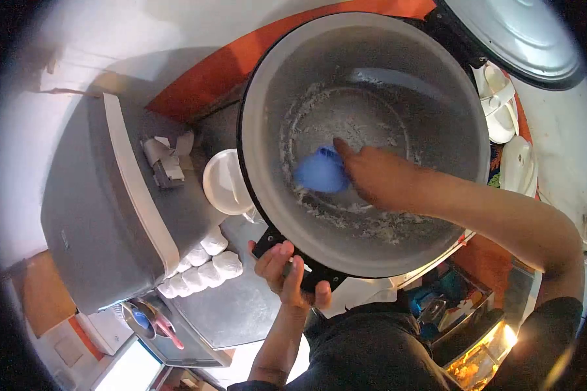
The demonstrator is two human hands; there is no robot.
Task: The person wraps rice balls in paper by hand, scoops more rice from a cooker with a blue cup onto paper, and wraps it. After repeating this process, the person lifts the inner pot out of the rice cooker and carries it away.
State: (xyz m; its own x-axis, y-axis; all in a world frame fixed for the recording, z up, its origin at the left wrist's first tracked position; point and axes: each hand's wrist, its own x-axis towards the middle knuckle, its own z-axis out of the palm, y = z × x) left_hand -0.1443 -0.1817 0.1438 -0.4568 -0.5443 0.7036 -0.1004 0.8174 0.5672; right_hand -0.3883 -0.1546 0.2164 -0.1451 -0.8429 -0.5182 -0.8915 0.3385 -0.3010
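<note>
A large deep metal pot (267, 85) is tilted toward me, and its inner wall and floor carry white, flaky residue. Inside it, my right hand (378, 173) is closed around a rounded blue plastic piece (323, 171), too blurred to name more exactly. The blue piece is close to the pot's floor, and one finger points past it. At the pot's near rim, my left hand (290, 274) grips the black side handle (319, 275), its fingers curled around it. The pot's lid (518, 32) stands raised at the upper right.
White rounded lumps like dough balls (205, 270) sit in rows on the metal counter (241, 313). A white bowl (225, 182) is beside the pot, near a grey box-like appliance (98, 215). White containers (515, 163) line the right. A pan (140, 319) lies lower left.
</note>
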